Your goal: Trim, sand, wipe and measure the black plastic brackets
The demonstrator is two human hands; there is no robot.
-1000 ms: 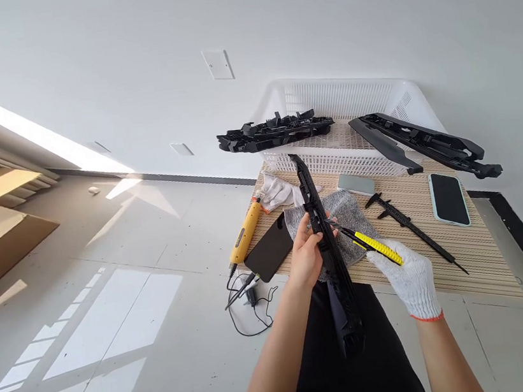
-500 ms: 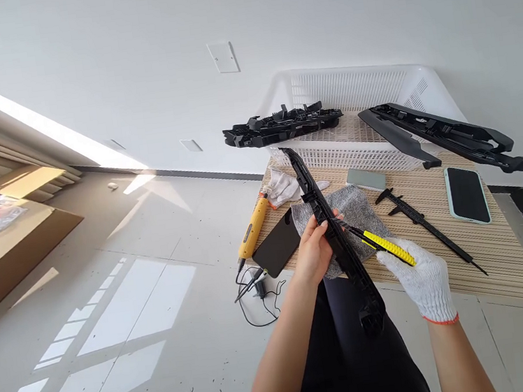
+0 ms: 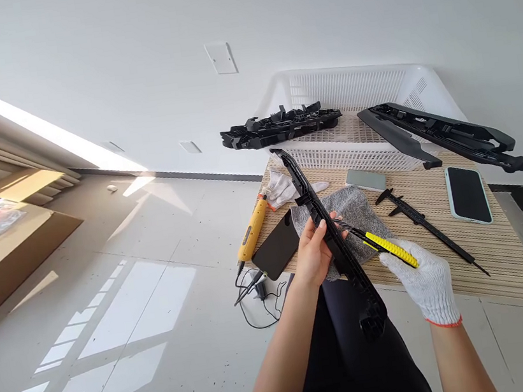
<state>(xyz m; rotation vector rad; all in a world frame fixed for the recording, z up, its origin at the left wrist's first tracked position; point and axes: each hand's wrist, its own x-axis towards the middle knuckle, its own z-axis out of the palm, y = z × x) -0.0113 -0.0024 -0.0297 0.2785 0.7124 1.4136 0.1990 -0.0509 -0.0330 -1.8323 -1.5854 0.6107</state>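
Observation:
My bare left hand (image 3: 315, 253) grips a long black plastic trim piece (image 3: 332, 231) near its middle, holding it at a slant above my lap. In my gloved right hand (image 3: 423, 274) is a utility knife (image 3: 391, 249) with a yellow ribbed handle. Its dark front end reaches the edge of the trim piece beside my left fingers; exact contact there is hard to make out. Under the trim piece a grey cloth (image 3: 364, 208) lies on the striped table (image 3: 506, 260).
A white basket (image 3: 420, 82) carries black plastic parts (image 3: 281, 128) and larger black panels (image 3: 445, 130). On the table are a caliper (image 3: 429, 228), a phone (image 3: 467, 194), a grey-green block (image 3: 365, 180), a white glove (image 3: 282, 187), a dark flat device (image 3: 275, 245) and a yellow corded tool (image 3: 252, 229).
Hardly anything differs. The trim piece's upper end has shifted slightly left, and my right hand with the knife has moved slightly right and down.

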